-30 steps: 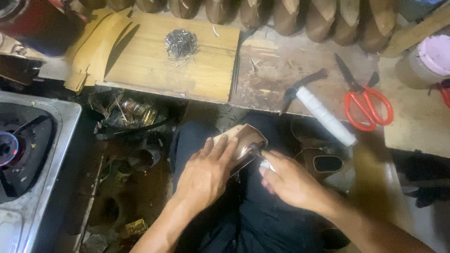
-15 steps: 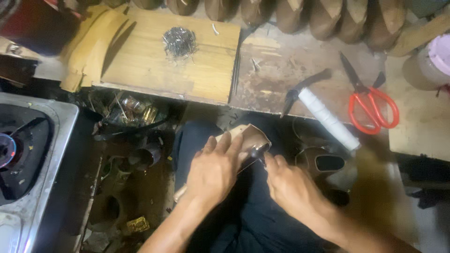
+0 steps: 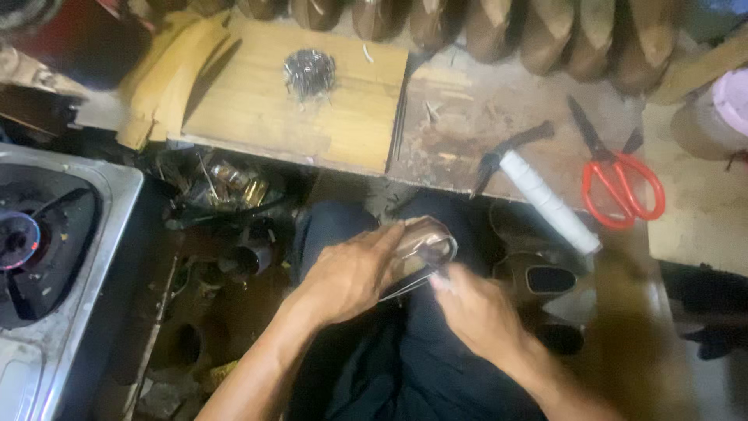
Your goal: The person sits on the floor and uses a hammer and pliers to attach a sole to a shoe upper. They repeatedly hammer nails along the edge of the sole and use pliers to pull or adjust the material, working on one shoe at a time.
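Person sits at the worktop (image 3: pixel 499 101), a shoe upper on its last (image 3: pixel 425 249) in the lap, centre frame, over dark trousers.

Left hand (image 3: pixel 351 273) is closed around the shoe's side from 9 o'clock, fingers wrapped over the top, firm hold. Right hand (image 3: pixel 475 312) is at 4 o'clock of the shoe, fingers pinched together at the lower edge; motion blur, so cannot tell whether it grips a small tool or just the material.

Judged progress: mid-work. The upper is already on the form and looks pulled over part of it; the edge under the right hand looks loose yet, not fixed. No sole visible on it.

Unused now: pile of small nails (image 3: pixel 309 72) on the wooden board (image 3: pixel 312 117) at 11 o'clock, white-handled hammer (image 3: pixel 538 191) at 2 o'clock, red scissors (image 3: pixel 619 175) beyond it. Row of shoe forms (image 3: pixel 499 27) at 12 o'clock. Gas burner (image 3: pixel 47 242) at 9 o'clock.
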